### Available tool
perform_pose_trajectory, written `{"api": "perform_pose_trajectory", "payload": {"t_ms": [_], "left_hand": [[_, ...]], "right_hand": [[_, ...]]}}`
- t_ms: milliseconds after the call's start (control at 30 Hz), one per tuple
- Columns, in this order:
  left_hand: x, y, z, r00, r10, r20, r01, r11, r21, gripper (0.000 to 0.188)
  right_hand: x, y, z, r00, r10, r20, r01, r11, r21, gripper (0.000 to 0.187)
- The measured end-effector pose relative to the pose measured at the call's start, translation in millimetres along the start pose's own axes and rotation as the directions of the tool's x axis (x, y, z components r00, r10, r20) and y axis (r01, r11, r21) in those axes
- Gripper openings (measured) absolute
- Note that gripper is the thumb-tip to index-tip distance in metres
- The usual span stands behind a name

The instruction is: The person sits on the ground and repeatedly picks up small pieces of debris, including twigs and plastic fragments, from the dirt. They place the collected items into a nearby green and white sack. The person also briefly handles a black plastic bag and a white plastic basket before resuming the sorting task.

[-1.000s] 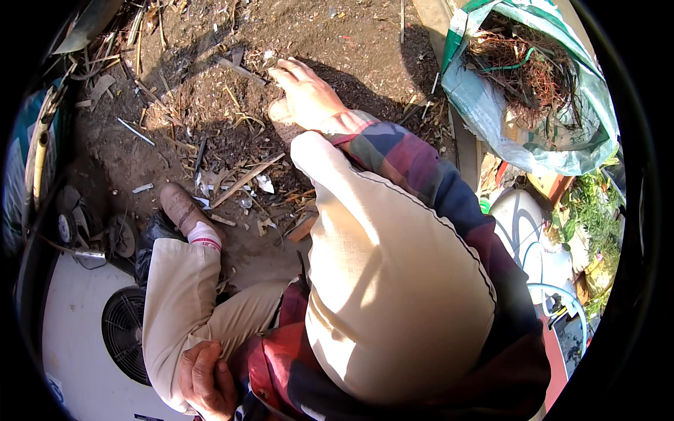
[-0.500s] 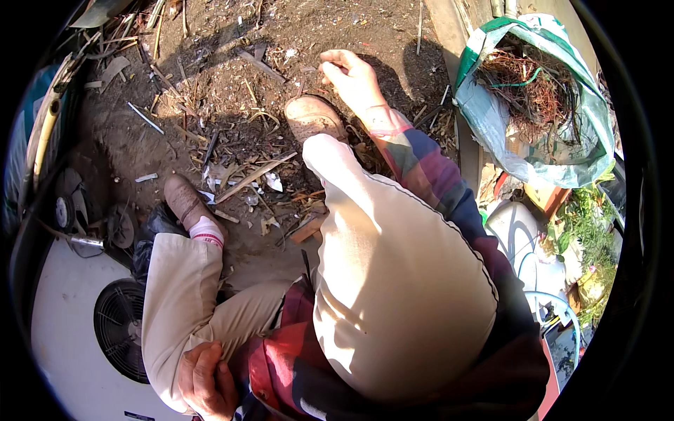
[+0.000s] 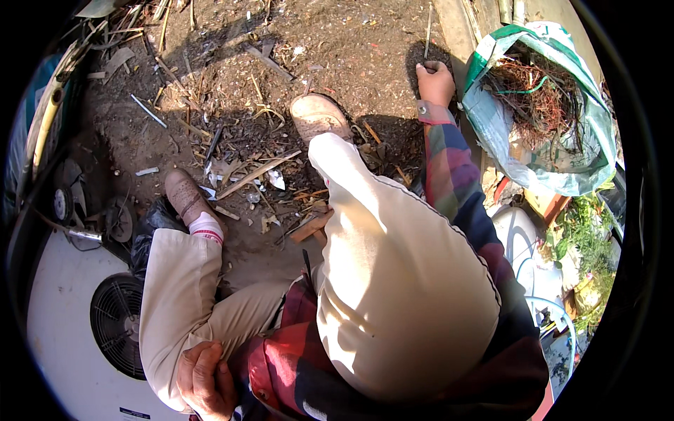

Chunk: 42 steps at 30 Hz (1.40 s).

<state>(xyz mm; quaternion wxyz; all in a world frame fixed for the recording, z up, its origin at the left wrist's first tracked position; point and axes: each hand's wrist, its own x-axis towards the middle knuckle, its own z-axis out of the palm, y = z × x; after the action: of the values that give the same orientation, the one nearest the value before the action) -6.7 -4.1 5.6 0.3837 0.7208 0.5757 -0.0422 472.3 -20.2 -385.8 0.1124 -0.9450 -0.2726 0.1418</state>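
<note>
My right hand [image 3: 436,85] reaches out over the dirt, its fingers curled and their tips pinched together. A thin pale stick [image 3: 428,31] lies just past the fingertips; whether they touch it, or hold something small, I cannot make out. Close to that hand, on its right, stands a white and green woven sack [image 3: 484,116], its mouth wide, with tangled reddish-brown roots or twigs [image 3: 537,91] and a green strand inside. Down at my left leg, my left hand [image 3: 203,379] rests loosely on the beige trousers, fingers bent and a little apart, with nothing visible in them.
Dirt ground [image 3: 337,49] is littered with wood slivers [image 3: 256,175], white scraps and straw. On the left are a white casing with a round black fan grille [image 3: 118,326], a black plastic bag [image 3: 144,242] and bamboo poles [image 3: 45,133]. Green plants [image 3: 586,224] and clutter sit at the right.
My right hand has moved right, from beyond my right shoe to beside the sack, and its fingers have drawn together. My left hand stays where it was. The view has shifted slightly.
</note>
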Motion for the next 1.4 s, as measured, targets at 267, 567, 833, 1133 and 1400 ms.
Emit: {"api": "perform_pose_trajectory", "payload": {"t_ms": [267, 567, 833, 1133, 1400], "left_hand": [[2, 6, 2, 0.997, -0.07, -0.016, 0.07, 0.997, 0.04, 0.016], [5, 2, 1, 1.0, 0.002, 0.009, -0.002, 0.998, 0.055, 0.017], [6, 1, 0, 0.999, 0.039, 0.023, -0.04, 0.999, 0.034, 0.017], [5, 6, 3, 1.0, 0.014, 0.011, -0.014, 1.0, 0.023, 0.017], [3, 5, 1, 0.999, -0.024, 0.021, 0.023, 0.999, 0.032, 0.018]], "right_hand": [[-4, 14, -10, 0.977, 0.154, 0.147, -0.191, 0.939, 0.285, 0.025], [-50, 57, -10, 0.947, 0.051, 0.318, -0.211, 0.844, 0.492, 0.024], [-112, 4, -31, 0.573, -0.136, 0.808, -0.222, 0.923, 0.313, 0.013], [-91, -14, 5, 0.602, -0.404, 0.688, 0.002, 0.863, 0.505, 0.016], [-5, -22, -2, 0.952, -0.13, 0.278, 0.012, 0.921, 0.39, 0.019]]}}
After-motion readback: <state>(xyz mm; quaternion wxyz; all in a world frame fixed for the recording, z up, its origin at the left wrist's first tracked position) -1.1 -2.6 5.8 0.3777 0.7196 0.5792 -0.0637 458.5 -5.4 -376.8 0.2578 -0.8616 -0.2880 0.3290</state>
